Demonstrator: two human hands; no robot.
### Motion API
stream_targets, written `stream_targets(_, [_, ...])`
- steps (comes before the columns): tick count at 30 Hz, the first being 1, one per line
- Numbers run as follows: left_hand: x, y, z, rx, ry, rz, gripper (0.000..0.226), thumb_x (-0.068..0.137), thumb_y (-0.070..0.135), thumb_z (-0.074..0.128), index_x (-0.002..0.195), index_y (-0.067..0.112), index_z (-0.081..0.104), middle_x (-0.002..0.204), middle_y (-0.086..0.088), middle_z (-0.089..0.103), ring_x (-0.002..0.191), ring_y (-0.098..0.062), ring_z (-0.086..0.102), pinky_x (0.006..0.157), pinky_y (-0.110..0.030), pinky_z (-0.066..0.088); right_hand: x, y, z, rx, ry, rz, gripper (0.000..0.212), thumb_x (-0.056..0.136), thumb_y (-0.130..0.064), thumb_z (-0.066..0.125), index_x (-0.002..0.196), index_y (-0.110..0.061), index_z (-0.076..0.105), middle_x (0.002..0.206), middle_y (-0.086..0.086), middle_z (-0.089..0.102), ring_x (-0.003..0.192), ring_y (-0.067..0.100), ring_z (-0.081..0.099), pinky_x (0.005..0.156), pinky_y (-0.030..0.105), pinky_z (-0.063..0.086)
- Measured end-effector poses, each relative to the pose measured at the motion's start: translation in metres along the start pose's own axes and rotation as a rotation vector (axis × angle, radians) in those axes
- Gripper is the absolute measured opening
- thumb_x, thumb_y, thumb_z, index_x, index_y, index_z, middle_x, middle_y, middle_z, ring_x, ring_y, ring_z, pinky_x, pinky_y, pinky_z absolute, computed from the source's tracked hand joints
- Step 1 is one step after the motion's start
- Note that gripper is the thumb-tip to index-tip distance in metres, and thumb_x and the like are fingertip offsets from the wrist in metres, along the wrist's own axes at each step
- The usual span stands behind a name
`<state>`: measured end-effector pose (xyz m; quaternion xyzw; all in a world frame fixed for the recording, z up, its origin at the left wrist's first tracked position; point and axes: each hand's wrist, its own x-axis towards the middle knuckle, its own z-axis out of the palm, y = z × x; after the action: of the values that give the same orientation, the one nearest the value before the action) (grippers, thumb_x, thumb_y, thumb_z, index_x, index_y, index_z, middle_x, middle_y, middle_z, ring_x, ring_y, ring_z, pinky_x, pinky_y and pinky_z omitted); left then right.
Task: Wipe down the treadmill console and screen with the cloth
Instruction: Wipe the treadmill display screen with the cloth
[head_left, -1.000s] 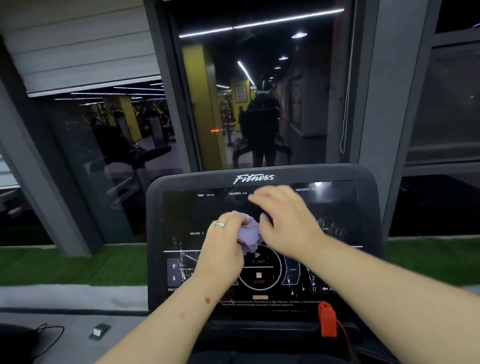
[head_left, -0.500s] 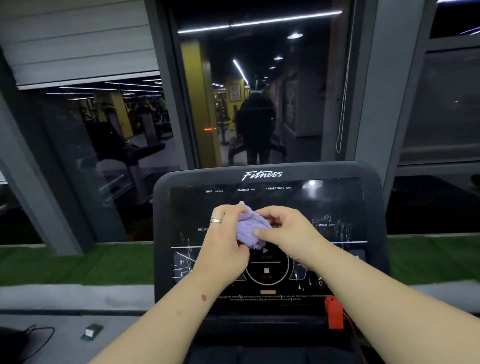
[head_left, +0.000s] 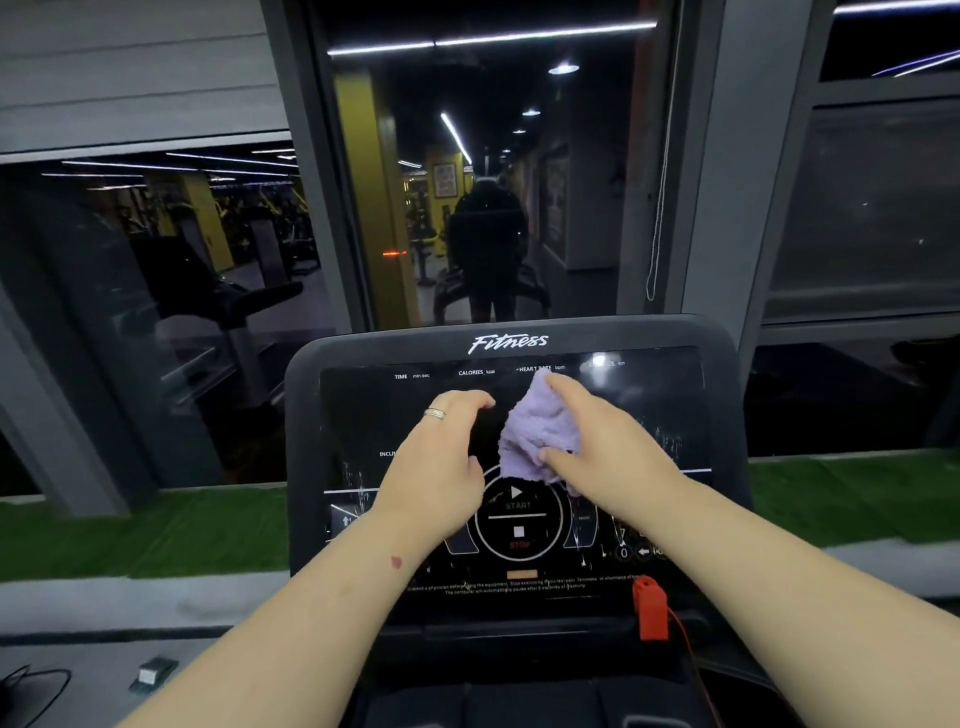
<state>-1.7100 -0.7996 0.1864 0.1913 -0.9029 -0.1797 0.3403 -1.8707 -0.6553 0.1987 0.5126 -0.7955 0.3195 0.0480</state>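
head | right hand (head_left: 613, 457) pinches cloth (head_left: 540, 441) on screen (head_left: 649, 410) | left hand (head_left: 436, 467) loose, empty

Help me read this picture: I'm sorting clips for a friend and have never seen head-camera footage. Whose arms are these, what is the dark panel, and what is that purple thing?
The picture comes from one wide-angle camera worn on a person's head, looking forward and down, so the two bare arms are the wearer's own. The dark panel is a treadmill console marked "Fitness", with a black screen showing labels such as TIME and CALORIES, and round START and STOP controls below. The purple thing is a cloth for wiping. The right hand holds it, fingers at its top and thumb at its lower edge, in front of the screen. The left hand, wearing a ring, hovers beside it with curled fingers, holding nothing. A red safety clip sits at the console's lower right. Behind is a dark window reflecting the gym.
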Motion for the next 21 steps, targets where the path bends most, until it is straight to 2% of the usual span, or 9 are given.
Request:
stream_targets(3, [0.013,-0.005,-0.002,0.111,0.054,0.076,0.070,0.073,-0.009,0.057,0.134,0.025,0.051,0.135,0.007,0.048,0.119,-0.015,0.051,0.100,-0.032,0.047,0.002,0.008,0.013,-0.283,0.133,-0.118,0.046,0.090,-0.019,0.065,0.133,-0.028,0.053,0.134,-0.002,0.039,0.080,0.027,0.058,0.067,0.038,0.054])
stream_targets(5, [0.023,-0.005,-0.002,0.208,0.072,0.106,0.075,0.069,-0.009,0.059,0.137,0.025,0.051,0.136,0.005,0.048,0.122,-0.020,0.049,0.103,-0.035,0.046,-0.003,0.006,0.033,-0.358,0.065,-0.246,0.035,0.084,-0.010,0.063,0.117,-0.021,0.060,0.135,-0.002,0.042,0.082,0.029,0.059,0.064,0.039,0.054])
stream_targets(8, [0.035,0.001,-0.004,0.354,0.090,0.098,0.085,0.070,-0.004,0.066,0.147,0.026,0.046,0.147,0.000,0.043,0.131,-0.026,0.040,0.106,-0.043,0.044,-0.008,0.006,0.044,-0.427,-0.080,-0.352,0.035,0.081,-0.009,0.067,0.113,-0.021,0.065,0.118,-0.002,0.056,0.092,0.027,0.058,0.064,0.035,0.051])
stream_targets(11, [0.046,0.003,-0.010,0.496,0.061,0.105,0.096,0.072,0.005,0.074,0.155,0.030,0.032,0.159,-0.005,0.031,0.144,-0.029,0.027,0.111,-0.049,0.038,0.005,0.009,0.018,-0.431,0.028,-0.261,0.034,0.081,-0.007,0.064,0.111,-0.022,0.059,0.106,-0.001,0.058,0.095,0.026,0.057,0.066,0.034,0.043])
stream_targets(14, [0.056,0.005,-0.012,0.539,-0.022,0.083,0.107,0.075,0.017,0.080,0.159,0.036,0.016,0.168,-0.006,0.013,0.154,-0.031,0.010,0.121,-0.050,0.025,0.007,0.008,0.016,-0.358,0.185,-0.101,0.052,0.079,-0.005,0.064,0.124,-0.026,0.047,0.105,-0.001,0.055,0.093,0.026,0.056,0.064,0.036,0.043])
stream_targets(16, [0.063,0.007,-0.008,0.534,-0.060,0.082,0.110,0.077,0.018,0.079,0.160,0.040,0.010,0.170,-0.005,0.002,0.156,-0.031,0.000,0.124,-0.048,0.016,-0.004,-0.002,0.039,-0.356,0.122,-0.187,0.053,0.072,-0.013,0.078,0.117,-0.024,0.054,0.099,0.001,0.054,0.081,0.027,0.056,0.055,0.032,0.039])
stream_targets(18, [0.070,0.008,-0.004,0.552,-0.086,0.090,0.113,0.077,0.018,0.079,0.159,0.042,0.005,0.170,-0.007,-0.004,0.156,-0.033,-0.005,0.126,-0.048,0.010,-0.012,-0.002,0.051,-0.424,0.026,-0.343,0.047,0.058,-0.015,0.086,0.099,-0.025,0.065,0.089,-0.001,0.053,0.070,0.023,0.055,0.051,0.026,0.032])
stream_targets(19, [0.073,0.008,-0.003,0.568,-0.100,0.087,0.114,0.077,0.018,0.079,0.159,0.042,0.003,0.170,-0.009,-0.006,0.155,-0.034,-0.007,0.126,-0.049,0.009,-0.010,0.004,0.047,-0.449,0.005,-0.373,0.043,0.058,-0.017,0.086,0.094,-0.029,0.066,0.088,-0.003,0.052,0.069,0.022,0.055,0.051,0.025,0.033])
stream_targets(21, [0.077,0.008,-0.003,0.607,-0.120,0.079,0.115,0.078,0.018,0.077,0.159,0.043,0.000,0.169,-0.011,-0.009,0.155,-0.036,-0.010,0.126,-0.049,0.007,0.002,0.018,0.031,-0.394,0.050,-0.268,0.034,0.069,-0.020,0.080,0.095,-0.035,0.064,0.092,-0.005,0.050,0.077,0.023,0.055,0.052,0.028,0.045])
